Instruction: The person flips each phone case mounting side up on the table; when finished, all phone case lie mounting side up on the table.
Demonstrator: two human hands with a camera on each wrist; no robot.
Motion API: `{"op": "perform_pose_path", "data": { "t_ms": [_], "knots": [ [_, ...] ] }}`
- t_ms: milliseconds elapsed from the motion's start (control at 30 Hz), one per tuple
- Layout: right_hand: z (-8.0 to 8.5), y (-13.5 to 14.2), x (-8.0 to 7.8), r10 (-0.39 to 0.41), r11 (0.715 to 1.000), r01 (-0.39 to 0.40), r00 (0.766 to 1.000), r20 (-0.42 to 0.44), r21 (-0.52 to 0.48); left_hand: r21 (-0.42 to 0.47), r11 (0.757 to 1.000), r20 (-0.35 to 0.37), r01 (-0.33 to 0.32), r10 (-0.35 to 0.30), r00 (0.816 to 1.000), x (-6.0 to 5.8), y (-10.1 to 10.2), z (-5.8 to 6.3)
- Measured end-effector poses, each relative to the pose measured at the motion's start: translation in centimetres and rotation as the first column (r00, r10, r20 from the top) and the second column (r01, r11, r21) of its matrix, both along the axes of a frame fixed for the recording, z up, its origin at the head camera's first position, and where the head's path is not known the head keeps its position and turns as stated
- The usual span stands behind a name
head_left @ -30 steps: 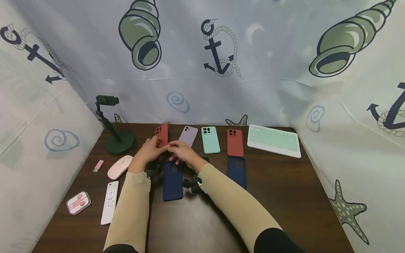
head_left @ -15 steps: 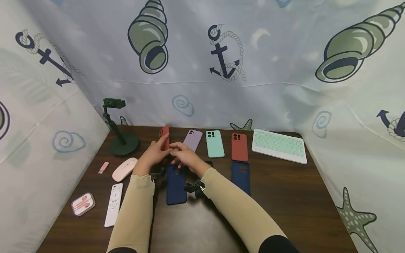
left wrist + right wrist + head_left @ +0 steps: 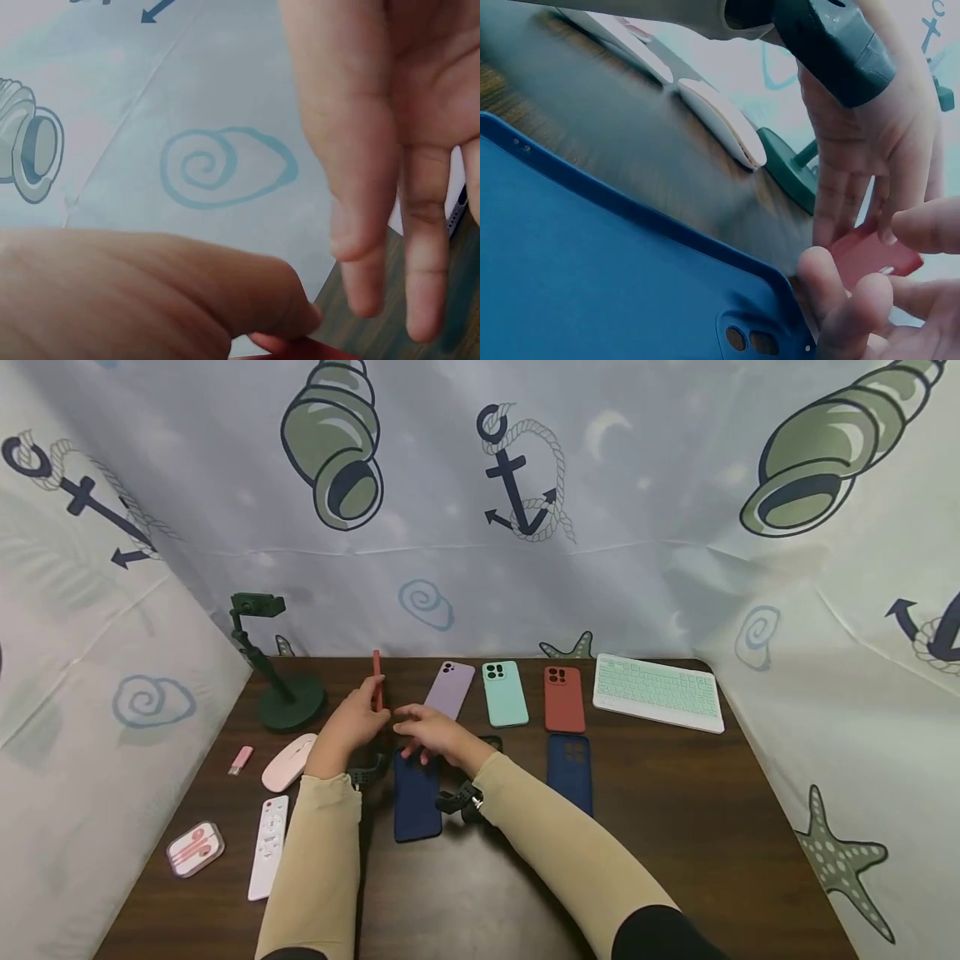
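Observation:
My left hand (image 3: 360,718) grips a red phone case (image 3: 377,681) at the back left of the table; from the head view the case shows edge-on as a thin red strip. In the right wrist view the left fingers (image 3: 847,202) reach down onto the red case (image 3: 866,259). Just right of it, my right hand (image 3: 442,732) hovers with loosely bent fingers and nothing between them, its fingertips close to the left hand. Below the right hand lies a blue phone case (image 3: 417,797), partly covered by that hand, its camera cutouts showing in the right wrist view.
Along the back stand out a purple case (image 3: 450,687), a mint case (image 3: 506,693), another red case (image 3: 564,699) and a keyboard (image 3: 658,692). A second blue case (image 3: 570,772) lies nearer. Leftward are a green stand (image 3: 292,702), mouse (image 3: 288,763), remote (image 3: 268,847), USB stick (image 3: 240,760) and earphone box (image 3: 195,849).
The red case has turned in my left hand from showing its back with camera holes to standing edge-on. My right fingers have drawn slightly apart from the left hand.

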State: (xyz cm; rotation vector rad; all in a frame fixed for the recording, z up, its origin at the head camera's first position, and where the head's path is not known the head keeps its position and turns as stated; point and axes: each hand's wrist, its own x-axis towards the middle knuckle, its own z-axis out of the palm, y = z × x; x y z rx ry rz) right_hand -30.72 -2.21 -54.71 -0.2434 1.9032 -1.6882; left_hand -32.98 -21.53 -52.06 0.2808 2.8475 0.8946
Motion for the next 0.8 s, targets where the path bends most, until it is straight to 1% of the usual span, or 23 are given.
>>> {"op": "perform_pose_path", "data": {
  "t_ms": [100, 133, 267, 333, 433, 500, 600, 700, 800],
  "knots": [
    [0.3, -0.4, -0.2, 0.026, 1.0, -0.026, 1.0, 0.002, -0.002, -0.012, 0.999, 0.005, -0.032, 0.032, 0.999, 0.0, -0.4, 0.5],
    [0.3, -0.4, -0.2, 0.03, 1.0, -0.03, 1.0, 0.004, 0.003, -0.013, 0.999, 0.017, -0.039, 0.039, 0.999, 0.1, -0.4, 0.5],
    [0.2, -0.1, 0.1, 0.007, 0.999, -0.008, 0.999, 0.035, 0.034, -0.024, 0.999, 0.088, -0.04, 0.042, 0.995, 0.1, -0.2, 0.0],
    [0.1, 0.1, 0.3, -0.006, 0.999, 0.004, 0.999, 0.045, 0.04, -0.019, 0.999, 0.112, -0.037, 0.039, 0.993, 0.1, 0.0, -0.4],
    [0.1, 0.2, 0.3, -0.016, 0.999, 0.014, 0.999, 0.035, 0.032, -0.02, 0.999, 0.098, -0.041, 0.043, 0.994, -0.1, 0.0, -0.8],
    [0.1, 0.2, 0.3, -0.03, 0.999, 0.029, 0.999, 0.031, 0.029, -0.031, 0.999, 0.075, -0.033, 0.035, 0.997, -0.2, -0.1, -1.1],
    [-0.1, 0.3, 0.4, -0.049, 0.998, 0.047, 0.998, 0.04, 0.038, -0.087, 0.996, 0.063, -0.038, 0.043, 0.997, -0.4, -0.3, -1.7],
    [-0.1, 0.3, 0.6, -0.052, 0.998, 0.05, 0.997, 0.053, 0.039, -0.147, 0.988, 0.074, -0.043, 0.054, 0.996, -0.4, -0.5, -2.4],
    [-0.1, 0.3, 0.7, -0.054, 0.998, 0.053, 0.997, 0.05, 0.028, -0.162, 0.985, 0.079, -0.053, 0.066, 0.995, -0.4, -0.7, -3.0]
  ]
}}
